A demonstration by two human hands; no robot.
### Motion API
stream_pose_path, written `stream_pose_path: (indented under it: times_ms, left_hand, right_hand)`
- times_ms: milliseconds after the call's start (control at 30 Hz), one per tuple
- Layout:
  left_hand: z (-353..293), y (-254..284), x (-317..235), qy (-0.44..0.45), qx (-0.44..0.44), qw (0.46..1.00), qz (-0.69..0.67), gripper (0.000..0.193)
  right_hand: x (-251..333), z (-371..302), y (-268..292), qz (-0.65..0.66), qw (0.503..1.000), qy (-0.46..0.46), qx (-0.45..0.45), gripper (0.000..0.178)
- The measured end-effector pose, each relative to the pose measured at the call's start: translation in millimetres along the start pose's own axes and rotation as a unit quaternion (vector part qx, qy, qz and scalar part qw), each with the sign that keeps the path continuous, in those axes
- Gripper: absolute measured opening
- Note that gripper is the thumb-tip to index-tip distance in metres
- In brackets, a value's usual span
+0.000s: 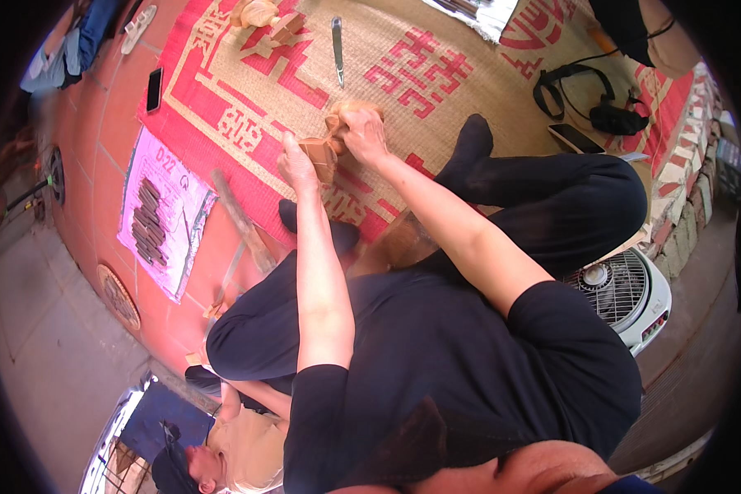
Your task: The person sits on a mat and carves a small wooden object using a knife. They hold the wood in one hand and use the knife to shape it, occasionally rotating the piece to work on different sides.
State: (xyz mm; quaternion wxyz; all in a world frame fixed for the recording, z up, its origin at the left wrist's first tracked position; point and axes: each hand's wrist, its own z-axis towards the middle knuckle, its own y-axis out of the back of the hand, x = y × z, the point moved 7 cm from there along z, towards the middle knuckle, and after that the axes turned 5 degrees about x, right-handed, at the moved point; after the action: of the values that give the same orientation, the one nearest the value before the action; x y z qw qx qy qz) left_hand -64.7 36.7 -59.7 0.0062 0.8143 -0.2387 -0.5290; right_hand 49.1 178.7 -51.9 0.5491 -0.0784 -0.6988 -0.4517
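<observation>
Between my two hands is a carved wooden piece (pixel 322 156), orange-brown, with a blocky near end and a rounded far end. My left hand (pixel 298 167) is closed on the blocky end, thumb up. The fingers of my right hand (pixel 364 137) are wrapped over it close to the rounded end, hiding its middle. Beyond them a knife (pixel 337 51) with a silvery blade lies on the woven mat (pixel 305 78). A second carved wooden piece (pixel 258 14) rests at the mat's far left edge.
A phone (pixel 154 90) and a pink sheet (pixel 136 152) bearing several dark sticks (pixel 148 222) lie to the left, near a wooden mallet-like bar (pixel 243 221). A black strap (pixel 552 82), another phone (pixel 576 137) and a fan (pixel 613 288) are at right. Another person (pixel 239 449) sits lower left.
</observation>
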Motion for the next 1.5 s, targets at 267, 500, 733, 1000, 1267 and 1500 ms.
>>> stream_pose_path:
  times_ms: [267, 500, 733, 1000, 1267, 1500]
  left_hand:
    - [11, 5, 11, -0.029, 0.003, 0.999, 0.043, 0.058]
    - [-8, -19, -38, -0.097, -0.005, 0.961, 0.259, 0.068]
    - [-5, -19, -35, -0.038, 0.002, 0.955, 0.295, 0.067]
    - [-13, -32, -45, -0.110, -0.002, 0.941, 0.319, 0.071]
    - [-9, -31, -48, -0.099, -0.003, 0.933, 0.346, 0.071]
    - [-11, -22, -45, -0.081, -0.012, 0.939, 0.334, 0.070]
  right_hand:
    - [9, -25, -1, 0.005, 0.992, 0.086, -0.095, 0.008]
    - [-11, 11, 13, -0.029, 0.998, -0.051, -0.030, 0.012]
    - [-10, -10, 2, 0.026, 0.998, -0.026, -0.045, 0.015]
    - [-22, 18, 7, 0.053, 0.992, -0.099, 0.065, 0.015]
    - [-17, 0, 2, 0.002, 0.998, 0.008, -0.064, 0.019]
    - [-4, -3, 15, 0.045, 0.998, -0.019, -0.040, 0.016]
